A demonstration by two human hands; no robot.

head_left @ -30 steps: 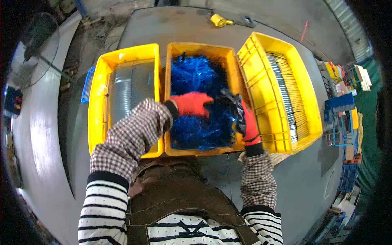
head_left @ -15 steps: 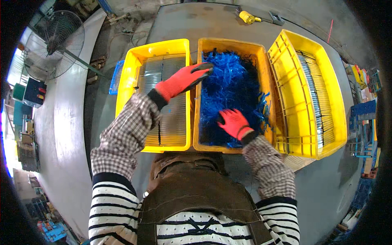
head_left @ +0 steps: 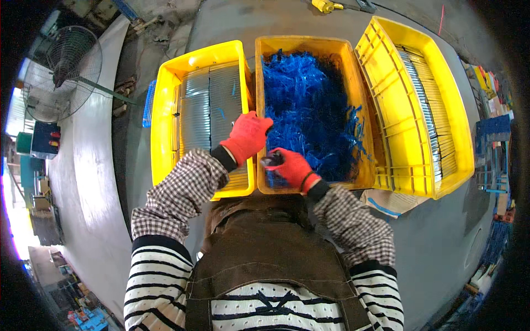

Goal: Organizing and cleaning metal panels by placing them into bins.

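Note:
Both my hands wear red gloves. My right hand (head_left: 291,169) is at the near end of the middle yellow bin (head_left: 309,45), closed around a small dark piece (head_left: 271,161) just above the blue plastic parts (head_left: 309,105) that fill the bin. My left hand (head_left: 248,135) hovers over the rim between the middle bin and the left yellow bin (head_left: 165,110), fingers curled toward the blue parts. Whether it holds anything is hidden. The left bin holds rows of flat grey metal strips (head_left: 210,105).
A third yellow bin (head_left: 397,94), tilted at the right, holds a row of grey metal strips (head_left: 428,116). A piece of cardboard (head_left: 389,201) lies under its near corner. A standing fan (head_left: 69,55) is at the far left, a yellow tool (head_left: 324,5) beyond the bins.
My left hand has pulled back from its stretch over the left bin toward the middle bin's near corner. My right hand came nearer and left, now gripping a small dark piece.

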